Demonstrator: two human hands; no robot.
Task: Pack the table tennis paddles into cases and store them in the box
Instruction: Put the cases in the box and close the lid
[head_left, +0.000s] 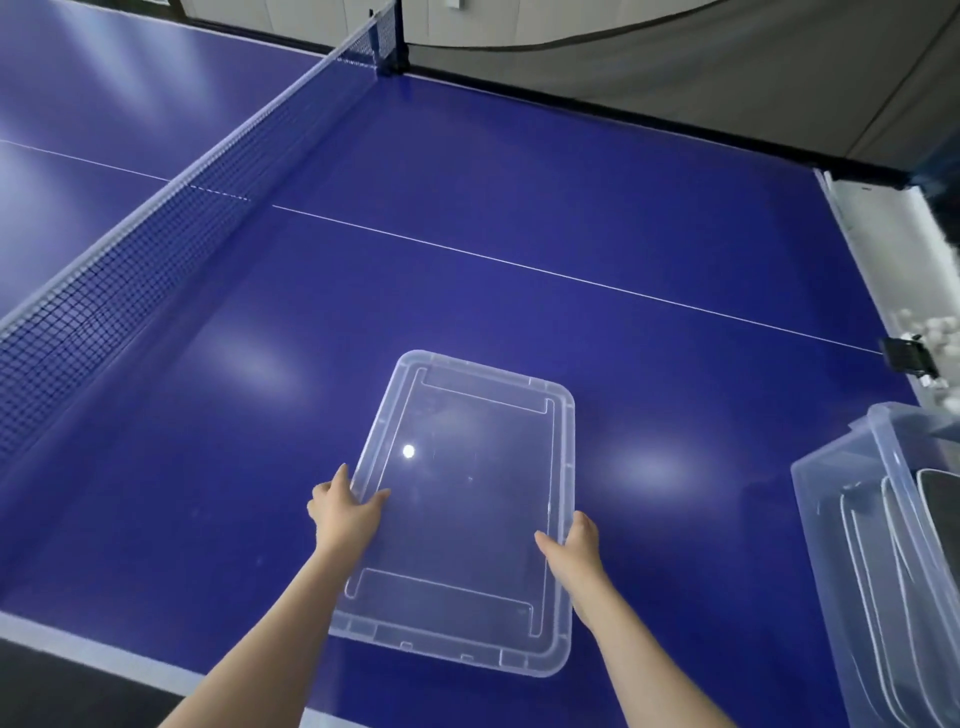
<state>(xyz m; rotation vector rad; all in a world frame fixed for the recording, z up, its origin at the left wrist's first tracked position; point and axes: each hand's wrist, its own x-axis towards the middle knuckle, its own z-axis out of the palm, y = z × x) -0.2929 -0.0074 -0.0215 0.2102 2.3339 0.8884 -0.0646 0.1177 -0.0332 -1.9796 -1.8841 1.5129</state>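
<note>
Far to my left the black mesh net (156, 218) with its white top band runs across the glossy blue table-tennis table (467, 234), whose thin white centre line crosses in front of me. Nearer, my left hand (345, 512) grips the left long edge of a clear, rectangular plastic lid (467, 519) with rounded corners: the thumb lies on top and the fingers curl round the rim. The lid lies flat, its near end close to the table's white front edge; I cannot tell whether it rests on the table or is just off it. My right hand (576, 545) grips the opposite long edge the same way, thumb on top, so my hands are apart with the lid between them. Well to the right of the lid, at the table's right side, stands the open, clear plastic storage box (831, 519); inside it dark, flat cases (883, 571) with pale edging stand on edge, side by side. Beyond the box, off the table's right edge, a few white balls (940, 327) lie blurred.
</note>
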